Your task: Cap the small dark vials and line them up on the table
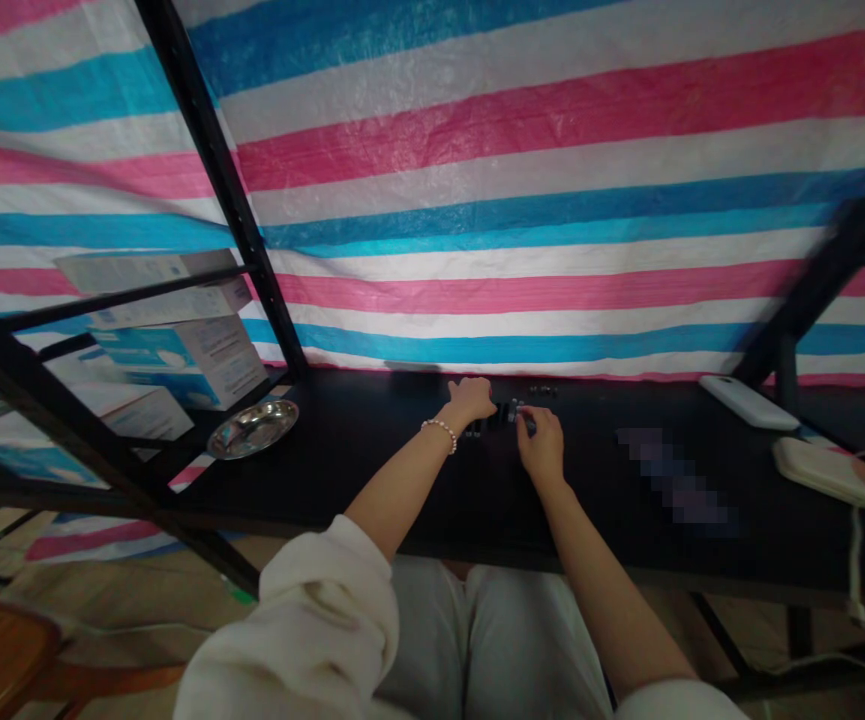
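Note:
Over the black tabletop [402, 480], my left hand [469, 398] has its fingers curled down beside a small dark piece with silvery parts [513, 410]. A beaded bracelet [441, 434] circles that wrist. My right hand [543, 446] faces it from the right, thumb and fingers drawn together at the other side of the same piece. What lies between the fingers of either hand is too small and dark to name. Several more small dark and silvery bits [473, 432] lie just under my left hand. Another little row of metallic bits [544, 390] lies behind my right hand.
A shiny metal dish [253, 430] sits at the left, near stacked cardboard boxes [184, 355] behind a black frame post [226, 190]. At the right lie a white oblong device [748, 402], a cream-coloured device with a cable [828, 470] and a blurred-out patch [676, 478]. Striped sheeting [522, 290] closes the back.

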`<state>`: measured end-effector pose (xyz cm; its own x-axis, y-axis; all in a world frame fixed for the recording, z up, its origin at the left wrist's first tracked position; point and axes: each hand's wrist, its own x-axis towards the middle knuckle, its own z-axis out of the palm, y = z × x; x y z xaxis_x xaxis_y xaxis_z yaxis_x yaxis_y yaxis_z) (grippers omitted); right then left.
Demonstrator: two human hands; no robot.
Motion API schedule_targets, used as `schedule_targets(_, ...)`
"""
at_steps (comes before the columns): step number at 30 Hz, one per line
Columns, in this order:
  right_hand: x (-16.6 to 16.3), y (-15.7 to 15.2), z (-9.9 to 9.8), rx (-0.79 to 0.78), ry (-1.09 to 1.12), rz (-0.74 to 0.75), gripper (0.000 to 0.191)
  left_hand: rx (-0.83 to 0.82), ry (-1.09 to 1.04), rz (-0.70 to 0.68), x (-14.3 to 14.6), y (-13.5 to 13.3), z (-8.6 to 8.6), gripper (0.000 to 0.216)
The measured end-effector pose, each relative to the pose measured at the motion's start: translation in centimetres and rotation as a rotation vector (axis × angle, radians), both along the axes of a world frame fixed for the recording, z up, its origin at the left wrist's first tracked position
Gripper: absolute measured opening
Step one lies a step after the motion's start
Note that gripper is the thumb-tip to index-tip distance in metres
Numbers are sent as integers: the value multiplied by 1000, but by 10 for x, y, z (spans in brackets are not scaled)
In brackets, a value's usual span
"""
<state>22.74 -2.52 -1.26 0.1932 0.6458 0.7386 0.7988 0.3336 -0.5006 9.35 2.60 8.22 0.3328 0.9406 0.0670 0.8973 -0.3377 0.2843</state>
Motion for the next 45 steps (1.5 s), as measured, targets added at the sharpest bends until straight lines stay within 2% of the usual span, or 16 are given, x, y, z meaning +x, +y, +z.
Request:
schedule_targets(6, -2, -3, 3, 20, -11, 8, 20, -23, 103, 25, 13, 2, -6, 28)
schedule_targets(22, -5, -6, 6, 4, 1, -6, 18, 31, 167, 39, 22, 10, -19, 23)
schedule_targets(27, -4, -5, 5, 13, 3, -3, 18, 58, 120, 40, 20, 8, -13, 19)
schedule_targets(31, -4, -4, 6, 36, 17, -5, 20, 127, -121, 50, 4, -1, 6, 15)
schedule_targets(34, -5, -4, 7, 65, 39, -4, 20, 214, -361, 119, -18, -15, 20, 15)
schedule_targets(36, -6, -5, 8, 78, 46, 7, 21, 253, -536, 169, -34, -26, 23, 14)
schedule_targets(38, -8, -7, 8, 90, 49, 30, 21, 295, -732, 167, -48, -35, 17, 13)
schedule_targets(41, -13, -9, 9, 108, 43, 76, 23, 333, -1082, 108, -62, -43, -6, 17)
schedule_targets(45, -19, -12, 10, 127, 39, 131, 27, 258, -1293, 176, -64, -45, -42, 25)
